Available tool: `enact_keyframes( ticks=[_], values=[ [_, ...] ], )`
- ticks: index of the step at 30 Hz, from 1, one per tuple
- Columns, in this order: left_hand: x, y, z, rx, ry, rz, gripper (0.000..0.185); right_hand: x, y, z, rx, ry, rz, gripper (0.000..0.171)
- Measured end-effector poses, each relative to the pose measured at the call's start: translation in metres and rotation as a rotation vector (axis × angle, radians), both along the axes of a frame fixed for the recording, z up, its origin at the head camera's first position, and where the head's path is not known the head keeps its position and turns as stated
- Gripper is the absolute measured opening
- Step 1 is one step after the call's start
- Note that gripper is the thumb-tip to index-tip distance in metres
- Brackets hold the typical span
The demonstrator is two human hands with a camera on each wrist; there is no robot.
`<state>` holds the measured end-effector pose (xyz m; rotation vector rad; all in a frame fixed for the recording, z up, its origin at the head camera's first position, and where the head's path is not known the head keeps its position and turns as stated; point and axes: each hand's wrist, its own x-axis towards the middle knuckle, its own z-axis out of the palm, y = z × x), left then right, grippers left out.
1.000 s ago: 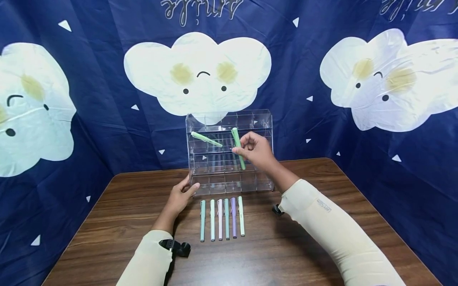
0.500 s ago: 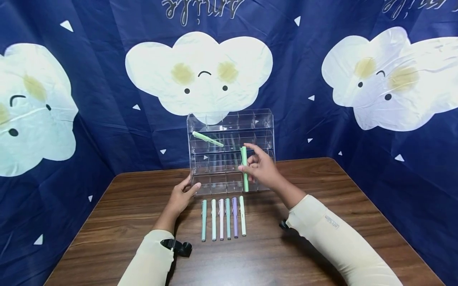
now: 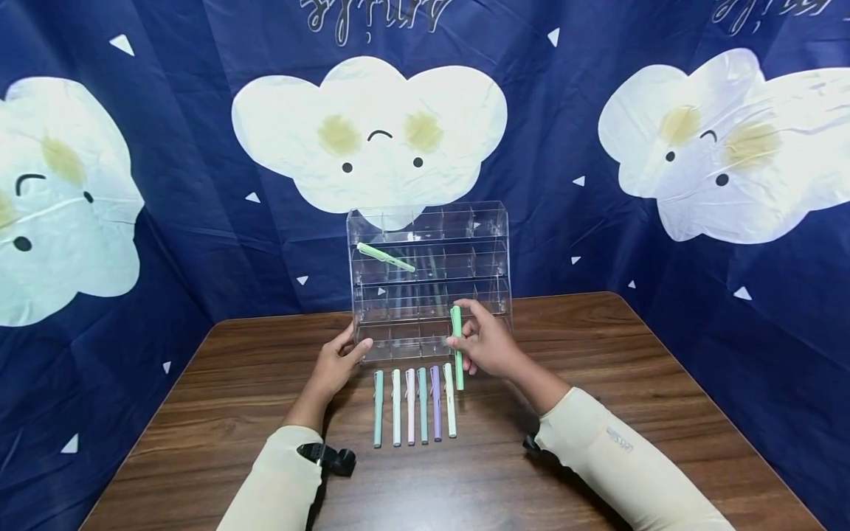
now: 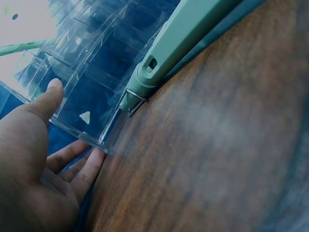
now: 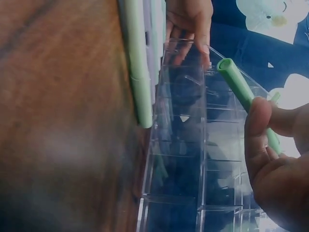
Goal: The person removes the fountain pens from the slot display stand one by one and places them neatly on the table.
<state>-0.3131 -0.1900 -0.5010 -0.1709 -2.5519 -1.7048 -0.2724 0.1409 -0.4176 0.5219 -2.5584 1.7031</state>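
Note:
My left hand (image 3: 334, 366) holds the lower left corner of a clear tiered acrylic display rack (image 3: 398, 322), thumb in front and fingers behind its side edge. My right hand (image 3: 490, 343) pinches a bright green pen (image 3: 458, 372) between thumb and fingers, upright before the rack's lower right part. In the right wrist view, that green pen (image 5: 237, 83) slants with its open-looking round end toward the rack. One light green pen (image 3: 387, 257) lies slanted in an upper tier at the rack's left.
In front of the rack, several capped pens lie side by side on the wooden table (image 3: 265, 383), from a teal pen (image 3: 378, 409) at left past a purple pen (image 3: 435, 404) to a pale green pen (image 3: 450, 400). Blue cloud-printed cloth (image 3: 292, 243) hangs behind the table.
My right hand has carried the green pen down and slightly right, from the rack's middle tiers to near its base. The left hand keeps its place on the rack.

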Motion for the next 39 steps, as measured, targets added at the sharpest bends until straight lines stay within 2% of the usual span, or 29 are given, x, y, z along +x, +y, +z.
enact_keyframes(
  ticks=[8, 12, 18, 24, 28, 39],
  values=[
    [0.001, -0.001, 0.000, -0.008, -0.012, 0.003, 0.076, 0.006, 0.008, -0.008, 0.076, -0.068, -0.010, 0.070],
    [0.000, 0.001, 0.000, -0.008, 0.000, 0.000, 0.076, 0.007, 0.014, -0.012, 0.106, -0.106, 0.020, 0.067],
    [-0.002, 0.001, 0.000, -0.005, 0.007, 0.000, 0.075, 0.006, 0.020, -0.019, 0.079, -0.158, 0.086, 0.061],
    [0.000, 0.001, 0.000, -0.014, -0.006, 0.006, 0.075, 0.006, 0.019, -0.028, 0.136, -0.201, 0.095, 0.062],
    [0.001, 0.001, 0.000, -0.014, -0.012, 0.002, 0.075, 0.007, 0.017, -0.034, 0.178, -0.204, 0.110, 0.062],
    [-0.001, 0.000, 0.000, -0.006, 0.001, -0.003, 0.073, 0.004, 0.019, -0.047, 0.199, -0.211, 0.167, 0.060]
  ],
)
